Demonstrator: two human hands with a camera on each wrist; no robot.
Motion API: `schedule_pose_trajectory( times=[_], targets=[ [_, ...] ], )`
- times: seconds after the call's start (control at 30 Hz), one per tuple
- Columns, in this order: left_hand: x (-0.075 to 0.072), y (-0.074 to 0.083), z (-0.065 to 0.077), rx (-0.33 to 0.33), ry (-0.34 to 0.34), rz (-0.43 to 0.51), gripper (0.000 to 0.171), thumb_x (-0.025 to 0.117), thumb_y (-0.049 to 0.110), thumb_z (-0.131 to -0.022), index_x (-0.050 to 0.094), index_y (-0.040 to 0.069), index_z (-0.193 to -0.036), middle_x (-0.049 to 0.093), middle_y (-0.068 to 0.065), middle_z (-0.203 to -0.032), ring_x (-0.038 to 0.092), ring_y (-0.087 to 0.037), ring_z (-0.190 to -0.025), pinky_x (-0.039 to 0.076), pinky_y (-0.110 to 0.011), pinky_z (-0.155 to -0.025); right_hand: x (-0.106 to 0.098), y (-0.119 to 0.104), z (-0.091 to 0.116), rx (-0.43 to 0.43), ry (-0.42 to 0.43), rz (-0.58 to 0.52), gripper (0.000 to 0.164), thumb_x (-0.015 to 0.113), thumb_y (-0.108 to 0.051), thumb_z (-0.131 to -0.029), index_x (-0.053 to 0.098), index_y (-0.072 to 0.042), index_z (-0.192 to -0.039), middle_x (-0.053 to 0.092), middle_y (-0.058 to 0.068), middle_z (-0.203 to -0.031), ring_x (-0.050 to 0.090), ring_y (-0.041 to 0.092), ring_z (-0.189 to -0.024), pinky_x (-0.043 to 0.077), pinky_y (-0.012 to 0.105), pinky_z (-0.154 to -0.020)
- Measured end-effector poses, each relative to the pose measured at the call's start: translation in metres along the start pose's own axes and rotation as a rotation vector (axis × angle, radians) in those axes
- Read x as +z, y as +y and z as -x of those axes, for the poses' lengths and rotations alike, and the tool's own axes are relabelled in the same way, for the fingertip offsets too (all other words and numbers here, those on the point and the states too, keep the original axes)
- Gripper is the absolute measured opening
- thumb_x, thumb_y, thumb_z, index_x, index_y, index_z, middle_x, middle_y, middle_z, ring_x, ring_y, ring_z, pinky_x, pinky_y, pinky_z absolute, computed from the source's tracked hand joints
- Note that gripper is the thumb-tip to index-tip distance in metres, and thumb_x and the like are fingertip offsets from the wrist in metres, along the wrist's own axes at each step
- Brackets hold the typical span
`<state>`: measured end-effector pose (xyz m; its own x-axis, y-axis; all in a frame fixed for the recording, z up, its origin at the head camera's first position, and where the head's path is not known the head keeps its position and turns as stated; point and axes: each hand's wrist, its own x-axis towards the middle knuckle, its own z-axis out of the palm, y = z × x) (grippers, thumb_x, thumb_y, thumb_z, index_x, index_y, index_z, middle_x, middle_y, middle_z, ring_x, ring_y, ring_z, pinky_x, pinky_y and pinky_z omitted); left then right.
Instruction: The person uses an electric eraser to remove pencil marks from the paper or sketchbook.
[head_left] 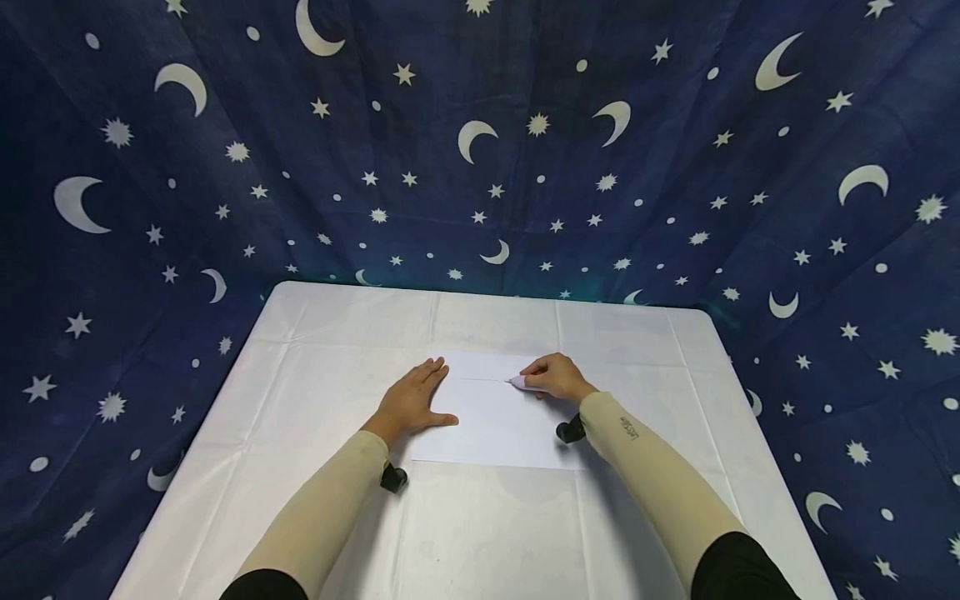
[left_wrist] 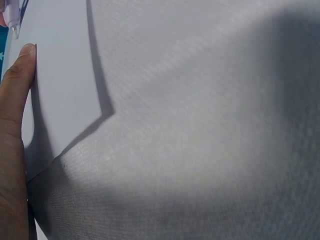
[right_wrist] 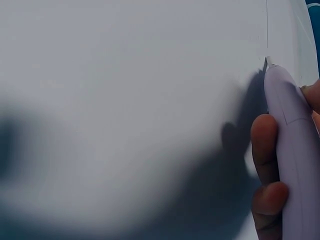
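Observation:
A white sheet of paper (head_left: 480, 433) lies on the table, with a thin straight line (head_left: 480, 380) running across its upper part. On the sheet's left side rests my left hand (head_left: 411, 402), fingers straight and thumb spread toward the middle. My right hand (head_left: 558, 379) grips a lilac craft knife (right_wrist: 295, 135) with a rounded nose and a short narrow tip. That tip points left, close to the right end of the line. In the right wrist view, thumb and fingers wrap both sides of the knife body. A finger (left_wrist: 22, 75) of the left hand shows beside the paper corner in the left wrist view.
A white cloth with fold creases covers the table (head_left: 315, 400). Behind and at both sides hangs a dark blue curtain (head_left: 510, 100) with moons and stars. Black wrist devices (head_left: 572, 429) sit under both wrists, close over the tabletop.

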<state>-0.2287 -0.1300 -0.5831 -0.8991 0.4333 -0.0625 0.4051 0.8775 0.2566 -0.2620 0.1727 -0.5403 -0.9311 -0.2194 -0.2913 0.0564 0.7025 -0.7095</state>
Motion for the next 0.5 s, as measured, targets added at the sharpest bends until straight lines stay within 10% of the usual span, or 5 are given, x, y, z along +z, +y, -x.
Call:
schedule_pose_trajectory(
  times=[0.5],
  targets=[
    [-0.0028, 0.0012, 0.0015, 0.012, 0.003, 0.008, 0.106, 0.052, 0.078, -0.062, 0.026, 0.016, -0.143, 0.017, 0.002, -0.149, 0.013, -0.018, -0.135, 0.019, -0.038, -0.107, 0.0023, -0.0040, 0.0011, 0.001, 0.002, -0.037, 0.015, 0.069, -0.016, -0.077, 0.073, -0.012, -0.091, 0.065, 0.001, -0.079, 0.061, 0.020, -0.056, 0.047, 0.026, -0.057]
  ],
)
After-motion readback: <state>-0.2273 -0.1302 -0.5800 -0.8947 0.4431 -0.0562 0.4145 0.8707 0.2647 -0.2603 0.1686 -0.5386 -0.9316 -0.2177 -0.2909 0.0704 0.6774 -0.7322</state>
